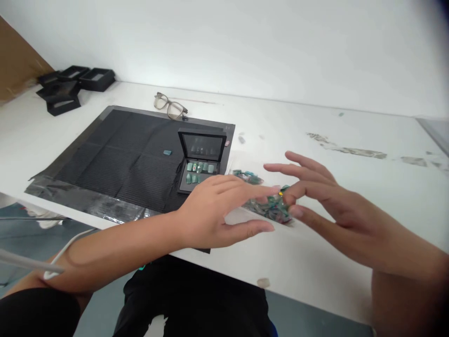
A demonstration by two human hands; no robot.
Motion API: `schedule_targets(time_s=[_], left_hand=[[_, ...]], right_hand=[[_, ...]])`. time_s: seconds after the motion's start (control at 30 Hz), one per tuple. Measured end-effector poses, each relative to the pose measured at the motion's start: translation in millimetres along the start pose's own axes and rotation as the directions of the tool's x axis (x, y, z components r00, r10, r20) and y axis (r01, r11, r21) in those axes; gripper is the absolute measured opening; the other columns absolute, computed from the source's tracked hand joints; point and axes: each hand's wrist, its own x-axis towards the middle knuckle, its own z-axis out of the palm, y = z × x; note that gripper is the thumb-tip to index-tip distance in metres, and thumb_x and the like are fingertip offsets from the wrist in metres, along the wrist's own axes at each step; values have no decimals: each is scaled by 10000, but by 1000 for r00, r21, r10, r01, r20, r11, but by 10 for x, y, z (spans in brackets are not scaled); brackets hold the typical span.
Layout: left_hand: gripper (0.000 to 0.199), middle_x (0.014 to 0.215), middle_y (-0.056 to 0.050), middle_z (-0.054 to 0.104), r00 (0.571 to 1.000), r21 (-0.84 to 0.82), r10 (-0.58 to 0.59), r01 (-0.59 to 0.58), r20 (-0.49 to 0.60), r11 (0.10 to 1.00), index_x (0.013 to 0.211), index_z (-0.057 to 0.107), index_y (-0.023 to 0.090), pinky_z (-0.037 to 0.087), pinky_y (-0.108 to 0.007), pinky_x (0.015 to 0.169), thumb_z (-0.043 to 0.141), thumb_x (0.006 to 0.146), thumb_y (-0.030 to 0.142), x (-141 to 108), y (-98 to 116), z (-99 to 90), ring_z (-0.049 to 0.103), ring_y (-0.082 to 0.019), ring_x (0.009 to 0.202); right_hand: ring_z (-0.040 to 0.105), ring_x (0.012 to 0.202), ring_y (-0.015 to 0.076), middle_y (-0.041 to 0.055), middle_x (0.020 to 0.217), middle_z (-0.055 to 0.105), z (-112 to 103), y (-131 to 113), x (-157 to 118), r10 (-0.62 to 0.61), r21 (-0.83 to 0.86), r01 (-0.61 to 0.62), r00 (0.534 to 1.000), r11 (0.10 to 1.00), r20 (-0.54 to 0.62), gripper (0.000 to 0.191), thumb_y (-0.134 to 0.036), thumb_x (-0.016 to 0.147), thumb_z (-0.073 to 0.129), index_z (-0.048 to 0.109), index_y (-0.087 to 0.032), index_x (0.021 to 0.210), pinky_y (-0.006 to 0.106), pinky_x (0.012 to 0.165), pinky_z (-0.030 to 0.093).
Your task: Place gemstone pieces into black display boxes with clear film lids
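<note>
Brushing by the left hand [216,210], fingers splayed and gripping nothing visible, or the right hand [338,210], fingers half-curled with hold unclear, could scatter the loose pile of glossy green nail-shaped pieces [270,210] right of the hinged black box [202,146].

Small green piece [281,191] with yellow patch is showing at upper edge of loose heap [270,210], whether lifted or resting unclear. Heap, glossy green and teal pieces, is lying on white tabletop [315,276], partly hidden. Black box [183,186] is standing open on black mat [105,145], lid [205,144] upright; green nail-shaped pieces [199,167] are sitting inside, five in upper row, three showing in lower.
</note>
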Motion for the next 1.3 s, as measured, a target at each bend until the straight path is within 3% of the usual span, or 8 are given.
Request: schedule_targets(time_s=[0.27,0.47,0.7,0.87,1.0,1.1,1.2,1.3], left_hand=[[94,834,17,803,996,-140,63,-72,-66,988,867,705,193,609,-256,867,771,860,260,9,-11,34,739,-108,809],[100,853,-14,758,965,-165,-43,0,-259,986,869,640,191,592,-269,856,737,886,208,32,57,-98,713,-115,881],[185,818,-10,498,784,-276,-163,-11,-599,961,914,522,211,480,-255,639,446,1047,314,53,-149,-144,514,-101,733],[271,763,-2,427,776,-368,-198,-46,-598,929,820,468,205,450,-269,609,399,1054,324,67,-114,-136,465,-105,684],[237,732,6,495,788,-237,-37,-140,-614,961,803,492,204,468,-250,601,497,1022,295,47,-73,-148,498,-94,673],[176,668,45,575,792,22,274,-314,-546,949,824,570,208,467,-236,577,682,931,293,46,-104,-163,542,-70,617],[225,617,94,636,706,330,577,-475,-411,816,831,680,231,438,-256,520,852,767,361,49,-144,-182,537,-59,546],[199,597,137,667,668,481,663,-483,-338,732,767,733,292,451,-259,520,897,695,380,43,-155,-204,540,-56,537]], right_hand=[[347,1514,273,-43,1462,594,124,-104,-6,-41,5,40,994,999,106,42,-362,961,622,651,-344,985,539,1184,445],[454,1431,347,41,1432,612,137,18,-15,-53,-144,71,991,987,122,426,-509,827,774,624,-338,1187,550,1034,550],[552,1333,354,33,1268,708,133,375,-49,-6,-328,-8,999,945,-41,283,-508,936,631,653,-322,1148,561,1001,526],[572,1286,440,98,1157,738,-3,648,-71,59,-376,-147,970,915,-236,359,-593,927,586,707,-278,1046,653,1016,470],[608,1245,419,136,1181,724,10,455,17,-15,-366,-157,904,917,-427,344,-550,900,662,713,-241,1041,652,1081,426],[668,1109,320,93,1151,726,174,105,100,-57,-133,-10,869,991,-492,267,-339,864,770,701,-276,1114,522,982,512],[669,891,236,34,975,734,390,-177,140,-97,159,170,917,973,-387,299,-240,855,781,710,-304,1138,390,714,533],[643,764,163,-13,856,727,541,-290,140,-81,335,205,934,920,-349,240,-170,911,714,743,-324,1093,318,642,512]])
